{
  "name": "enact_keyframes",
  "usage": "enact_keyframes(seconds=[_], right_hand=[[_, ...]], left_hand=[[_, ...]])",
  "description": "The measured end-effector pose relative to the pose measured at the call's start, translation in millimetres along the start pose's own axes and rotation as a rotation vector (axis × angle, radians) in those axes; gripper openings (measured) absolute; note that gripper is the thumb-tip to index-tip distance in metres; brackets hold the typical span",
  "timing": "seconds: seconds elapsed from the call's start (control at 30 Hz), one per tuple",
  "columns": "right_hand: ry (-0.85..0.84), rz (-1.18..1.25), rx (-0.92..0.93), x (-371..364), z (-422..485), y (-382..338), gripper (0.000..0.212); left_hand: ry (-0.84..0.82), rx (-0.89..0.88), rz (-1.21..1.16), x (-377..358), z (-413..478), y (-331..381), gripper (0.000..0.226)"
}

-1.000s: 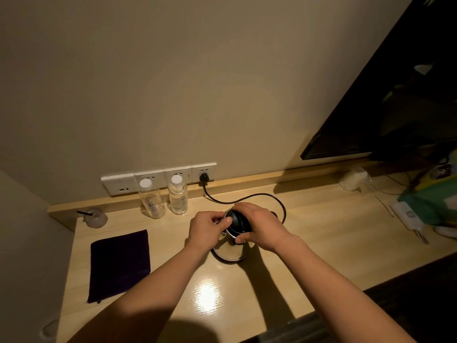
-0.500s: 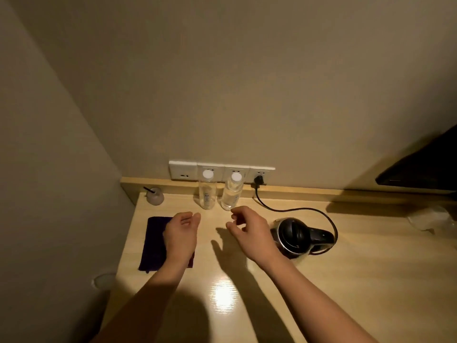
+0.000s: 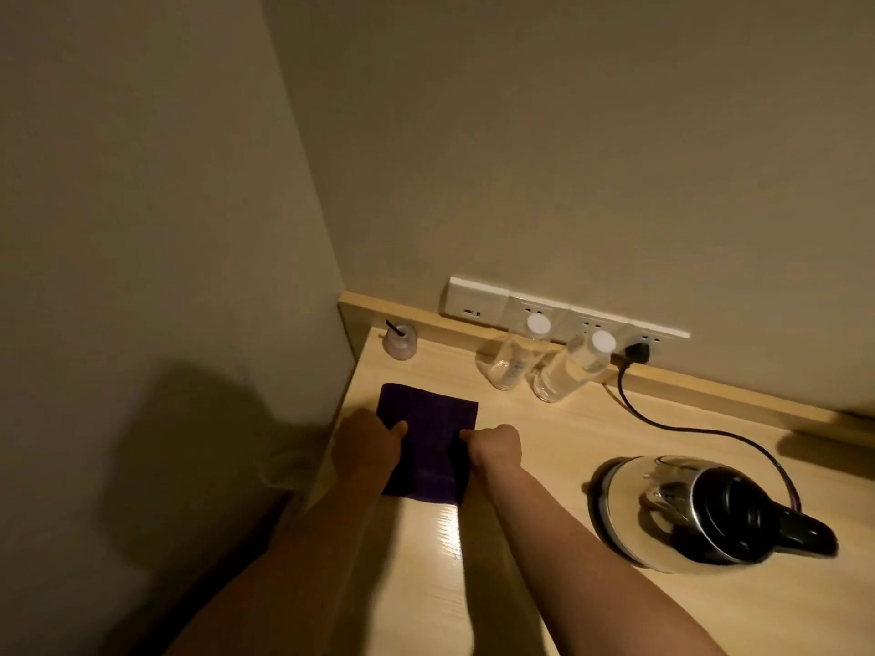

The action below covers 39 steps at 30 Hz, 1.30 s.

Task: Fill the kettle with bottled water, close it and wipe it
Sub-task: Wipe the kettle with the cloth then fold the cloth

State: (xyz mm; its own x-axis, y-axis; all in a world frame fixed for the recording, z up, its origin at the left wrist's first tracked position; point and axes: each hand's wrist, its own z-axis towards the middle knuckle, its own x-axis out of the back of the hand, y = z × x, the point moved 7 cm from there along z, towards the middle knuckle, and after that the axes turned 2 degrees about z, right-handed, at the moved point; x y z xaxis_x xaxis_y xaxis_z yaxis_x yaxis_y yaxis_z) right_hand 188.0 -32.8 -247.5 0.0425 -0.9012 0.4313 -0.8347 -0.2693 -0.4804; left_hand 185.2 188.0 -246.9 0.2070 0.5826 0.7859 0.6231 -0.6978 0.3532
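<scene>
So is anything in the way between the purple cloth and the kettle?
No, nothing visible. The purple cloth under both hands lies left of the kettle, with only bare desk between. The two water bottles and the black cord sit further back.

nothing can be read; the left bottle [image 3: 512, 357] bears a label too blurred to make out.

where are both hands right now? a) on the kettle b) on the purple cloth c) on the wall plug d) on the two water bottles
b: the left hand and right hand both press on the purple cloth, while the kettle sits apart to the right.
</scene>
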Motion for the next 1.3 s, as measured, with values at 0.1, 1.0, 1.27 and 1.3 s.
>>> enact_keyframes(seconds=[0.1, 1.0, 1.27, 1.3], right_hand=[[0.002, -0.015, -0.019, -6.6, 10.4, 0.9, 0.030], [-0.342, 0.373, 0.601, 175.2, -106.0, -53.8, 0.015], [0.074, -0.266, 0.730, 269.6, -105.7, -37.3, 0.010], [0.119, -0.387, 0.705, 280.2, -104.5, -28.7, 0.021]], left_hand=[[0.022, 0.016, 0.055, -5.3, 3.5, -0.6, 0.049], [-1.160, -0.049, -1.593, -14.9, -120.3, 136.8, 0.100], [-1.191, -0.074, -1.428, -24.5, -150.9, 213.0, 0.044], [-1.172, -0.128, -1.396, -25.2, -148.2, 220.5, 0.044]])
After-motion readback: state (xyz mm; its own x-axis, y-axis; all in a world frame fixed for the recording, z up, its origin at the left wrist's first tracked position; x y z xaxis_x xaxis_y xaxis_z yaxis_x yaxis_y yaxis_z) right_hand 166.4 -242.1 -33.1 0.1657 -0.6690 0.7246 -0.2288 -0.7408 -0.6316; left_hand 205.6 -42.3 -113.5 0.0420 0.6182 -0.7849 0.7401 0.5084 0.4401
